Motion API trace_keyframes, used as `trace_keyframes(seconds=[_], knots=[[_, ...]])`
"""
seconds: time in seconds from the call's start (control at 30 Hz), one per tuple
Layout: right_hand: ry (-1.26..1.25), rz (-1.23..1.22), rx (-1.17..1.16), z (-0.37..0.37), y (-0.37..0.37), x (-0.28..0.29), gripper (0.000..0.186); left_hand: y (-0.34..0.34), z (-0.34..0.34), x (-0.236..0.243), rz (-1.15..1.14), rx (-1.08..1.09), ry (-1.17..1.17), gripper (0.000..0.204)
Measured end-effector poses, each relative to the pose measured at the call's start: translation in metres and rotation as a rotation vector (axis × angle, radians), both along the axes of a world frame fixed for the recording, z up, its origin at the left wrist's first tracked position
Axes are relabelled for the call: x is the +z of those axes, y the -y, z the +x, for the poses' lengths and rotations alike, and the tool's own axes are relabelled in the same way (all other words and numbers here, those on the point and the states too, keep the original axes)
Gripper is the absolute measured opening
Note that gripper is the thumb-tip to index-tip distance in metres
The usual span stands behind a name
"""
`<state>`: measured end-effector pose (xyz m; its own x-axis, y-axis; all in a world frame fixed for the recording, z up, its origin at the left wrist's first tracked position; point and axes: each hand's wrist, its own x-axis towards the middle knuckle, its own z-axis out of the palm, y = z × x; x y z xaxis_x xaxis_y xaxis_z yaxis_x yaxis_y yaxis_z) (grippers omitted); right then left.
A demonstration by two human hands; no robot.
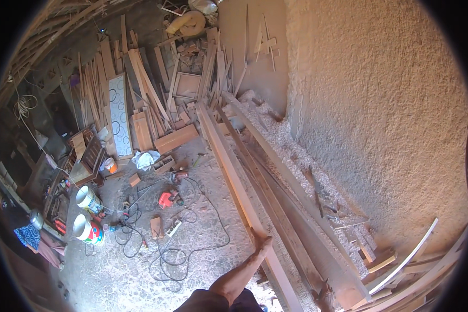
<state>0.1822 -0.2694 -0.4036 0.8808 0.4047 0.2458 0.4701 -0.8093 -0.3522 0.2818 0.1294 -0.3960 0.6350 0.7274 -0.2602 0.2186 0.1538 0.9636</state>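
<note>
A long, light-brown wooden beam (pixel 234 195) runs from the wood pile at the back to the lower edge. My left hand (pixel 261 243) grips this beam near its close end, the thumb along its left side and the fingers over the top. Beside it on the right lies a darker, narrow plank (pixel 281 221). My right hand (pixel 325 296) shows only in part by the lower edge, low against that darker plank; its fingers blend into the wood. Farther right, a wide board (pixel 317 234) lies alongside.
Black cables (pixel 184 255), a power strip (pixel 173 228) and a red power tool (pixel 166 199) lie on the floor to the left. Two white buckets (pixel 82 227) stand beyond them. Wood shavings (pixel 296 143) line the rough wall (pixel 379 104). Planks (pixel 140 78) lean at the back.
</note>
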Motion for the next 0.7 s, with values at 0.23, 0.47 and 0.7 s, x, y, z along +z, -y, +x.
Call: trace_keyframes(seconds=[0.23, 0.47, 0.7], knots=[[-0.246, 0.119, -0.247, -0.097, 0.044, 0.052, 0.059, 0.031, -0.090, 0.029, -0.250, -0.212, -0.116, 0.083], [-0.293, -0.092, -0.465, -0.204, 0.113, -0.018, 0.033, 0.080, -0.166, -0.041, -0.934, -0.441, -0.091, 0.074], [-0.747, -0.346, -0.212, -0.253, 0.149, -0.114, 0.031, 0.053, -0.216, -0.092, 0.091, -0.760, -0.560, 0.074]])
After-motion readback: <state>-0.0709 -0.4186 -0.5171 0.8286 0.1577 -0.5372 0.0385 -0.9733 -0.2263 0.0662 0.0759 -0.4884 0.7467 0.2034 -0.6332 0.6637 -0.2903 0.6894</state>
